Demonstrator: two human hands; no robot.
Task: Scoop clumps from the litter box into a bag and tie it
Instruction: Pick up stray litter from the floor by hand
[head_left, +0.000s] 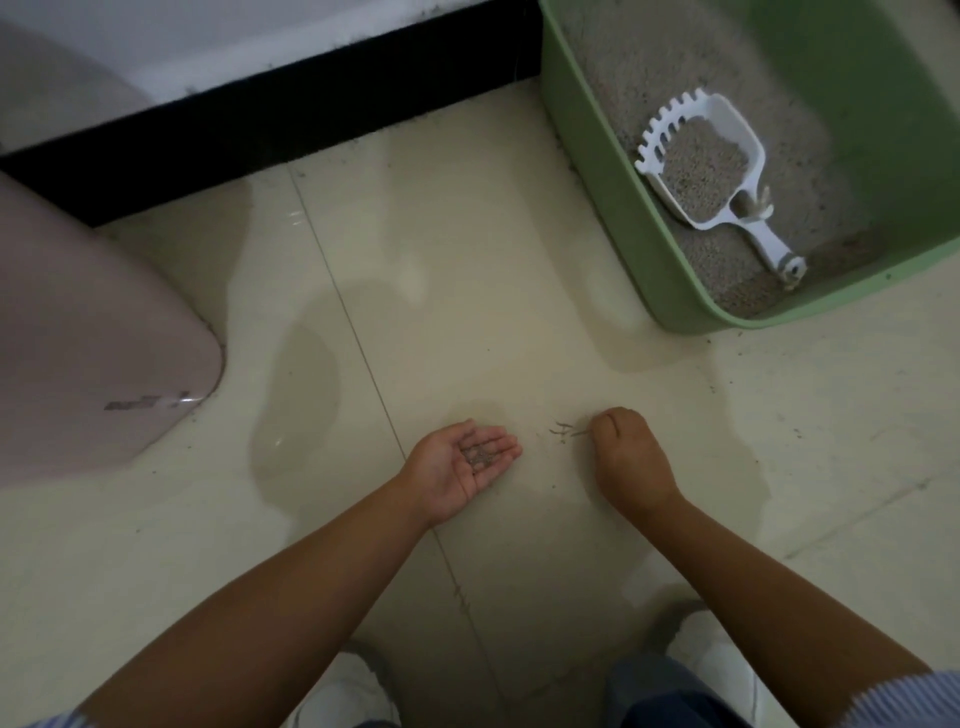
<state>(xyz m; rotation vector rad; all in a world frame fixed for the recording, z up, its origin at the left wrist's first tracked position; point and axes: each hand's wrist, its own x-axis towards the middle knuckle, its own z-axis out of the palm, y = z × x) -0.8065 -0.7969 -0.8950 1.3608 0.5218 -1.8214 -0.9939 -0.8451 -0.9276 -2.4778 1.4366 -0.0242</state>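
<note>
The left hand (470, 457) is held palm up, fingers relaxed and slightly cupped, so that a few grey litter grains (480, 454) are kept from rolling off. The right hand (623, 447) is curled at the cream tiled floor (467, 291), apparently pinching spilled grains (563, 431). The white slotted plastic scoop (711, 166), loaded with litter, is left in the green plastic litter box (675, 301). No bag is seen.

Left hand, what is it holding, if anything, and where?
The left hand carries spilled litter grains loose in its upturned, cupped palm; its fingers are not closed around them.
</note>
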